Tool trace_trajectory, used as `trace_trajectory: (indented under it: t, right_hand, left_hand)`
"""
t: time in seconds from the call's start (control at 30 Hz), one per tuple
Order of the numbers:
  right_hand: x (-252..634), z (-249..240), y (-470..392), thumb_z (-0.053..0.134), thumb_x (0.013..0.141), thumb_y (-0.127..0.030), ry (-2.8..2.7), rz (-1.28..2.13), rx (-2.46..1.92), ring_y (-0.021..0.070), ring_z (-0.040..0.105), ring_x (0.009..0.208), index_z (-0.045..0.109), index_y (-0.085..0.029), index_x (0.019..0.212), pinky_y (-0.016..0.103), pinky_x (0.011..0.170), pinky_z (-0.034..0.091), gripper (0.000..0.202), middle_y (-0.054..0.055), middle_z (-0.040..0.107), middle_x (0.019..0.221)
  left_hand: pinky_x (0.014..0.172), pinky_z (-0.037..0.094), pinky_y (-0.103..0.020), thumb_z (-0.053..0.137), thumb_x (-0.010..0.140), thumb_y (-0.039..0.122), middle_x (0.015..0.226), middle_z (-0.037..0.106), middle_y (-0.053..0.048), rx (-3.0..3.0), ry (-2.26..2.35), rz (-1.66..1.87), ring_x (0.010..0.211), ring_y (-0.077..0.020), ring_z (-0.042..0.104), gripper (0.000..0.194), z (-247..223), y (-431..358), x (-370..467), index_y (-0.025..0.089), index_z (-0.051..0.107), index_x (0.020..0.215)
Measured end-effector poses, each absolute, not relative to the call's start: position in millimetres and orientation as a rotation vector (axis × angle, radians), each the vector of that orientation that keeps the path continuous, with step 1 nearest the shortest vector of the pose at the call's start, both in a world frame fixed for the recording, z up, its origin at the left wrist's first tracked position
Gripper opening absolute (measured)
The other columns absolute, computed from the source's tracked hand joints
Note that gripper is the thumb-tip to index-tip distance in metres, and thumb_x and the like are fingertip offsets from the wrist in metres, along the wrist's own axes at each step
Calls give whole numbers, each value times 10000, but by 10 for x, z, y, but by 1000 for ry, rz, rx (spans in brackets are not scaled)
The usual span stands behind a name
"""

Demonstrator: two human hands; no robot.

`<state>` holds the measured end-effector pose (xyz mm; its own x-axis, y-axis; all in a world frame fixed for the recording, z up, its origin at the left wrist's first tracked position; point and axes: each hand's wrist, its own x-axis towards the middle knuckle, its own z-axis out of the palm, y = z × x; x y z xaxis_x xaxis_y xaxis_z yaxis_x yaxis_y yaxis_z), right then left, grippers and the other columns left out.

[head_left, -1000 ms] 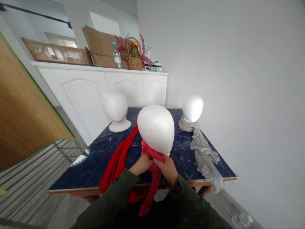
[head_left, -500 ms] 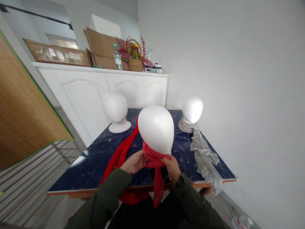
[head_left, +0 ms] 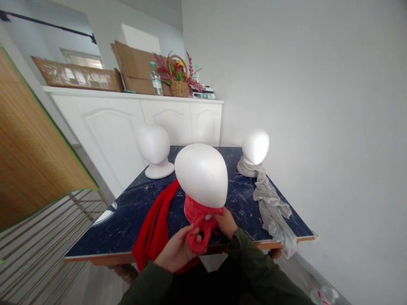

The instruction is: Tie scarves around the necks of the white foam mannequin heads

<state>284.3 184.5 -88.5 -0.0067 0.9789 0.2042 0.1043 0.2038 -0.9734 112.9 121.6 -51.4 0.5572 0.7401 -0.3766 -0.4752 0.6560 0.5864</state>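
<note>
Left hand (head_left: pixel 176 250) dropped below table edge (head_left: pixel 104 257), gripping scarf (head_left: pixel 199 218).

Foam head (head_left: pixel 201 176) stands near table (head_left: pixel 127 203) edge, blocks straight reach to far side. Red scarf (head_left: pixel 155 222) trails over near-left table. Grey scarf (head_left: pixel 270 203) covers right edge. Bare table strip between foam head and grey scarf; another at far left near second foam head (head_left: pixel 154 148).

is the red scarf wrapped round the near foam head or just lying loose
Wrapped: the red scarf circles the foam head's neck.
</note>
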Motion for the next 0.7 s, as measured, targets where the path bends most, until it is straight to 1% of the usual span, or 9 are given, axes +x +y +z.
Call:
trace_trajectory:
  t: [0.1,0.17,0.23,0.3,0.37,0.43,0.53,0.6,0.7]
  right_hand:
    - [2845,-897,1870,494,725,-219,-1387,944,-1212,179,614,779,632,-133,889,316,735,480,230,54,679,852]
    - [2843,-875,1865,489,715,-204,-1403,910,-1242,179,608,777,633,-139,878,317,740,471,227,54,675,857]
    - [2849,-836,1837,491,706,-191,-1431,867,-1269,180,604,778,632,-147,862,312,743,460,216,55,672,849]
    - [2877,-790,1797,515,694,-193,-1466,828,-1287,186,601,779,637,-158,845,308,743,451,197,57,670,830]
    - [2931,-754,1764,570,683,-239,-1540,743,-1338,197,597,770,639,-168,852,313,739,443,196,61,665,815]
    - [3002,-737,1764,634,659,-332,-1610,583,-1412,213,591,788,626,-168,911,329,753,439,300,71,654,841]
    - [3094,-735,1841,717,556,-462,-1615,320,-1441,274,533,1001,543,-134,1109,400,889,390,666,136,592,1065]
    - [3114,-734,1917,750,496,-473,-1646,331,-1371,301,453,1131,483,-119,1194,437,966,329,826,171,507,1213]
    - [3080,-722,1995,760,495,-431,-1694,630,-1221,273,496,1091,524,-150,1153,426,941,363,754,130,550,1178]
  left_hand:
    - [383,274,-189,465,769,522,478,493,20,577,660,571,359,-72,372,348,-695,857,1252,187,481,676]
    - [390,244,-196,502,722,558,513,532,-8,839,714,394,383,-77,371,394,-779,680,1308,170,502,656]
    - [471,320,-210,554,715,509,631,587,-29,1163,818,264,503,-106,462,354,-807,588,1288,155,567,705]
    - [630,394,-239,563,745,434,784,627,-30,1470,947,262,691,-149,545,270,-785,583,1171,173,616,790]
    - [743,405,-282,557,755,423,904,643,-30,1695,1109,303,830,-195,574,258,-736,643,988,209,633,877]
    - [748,416,-314,561,744,458,888,653,-44,1799,1290,338,831,-227,594,302,-681,748,808,210,631,901]
    - [762,446,-362,537,742,515,961,642,-95,1766,1502,547,854,-260,608,463,-610,969,682,174,571,1053]
    - [904,403,-422,556,727,516,1231,515,-157,1775,1593,838,1081,-298,525,662,-579,1154,740,142,421,1257]
    - [1075,211,-459,564,741,474,1442,227,-185,1890,1506,1161,1326,-295,237,849,-573,1450,1000,111,164,1397]
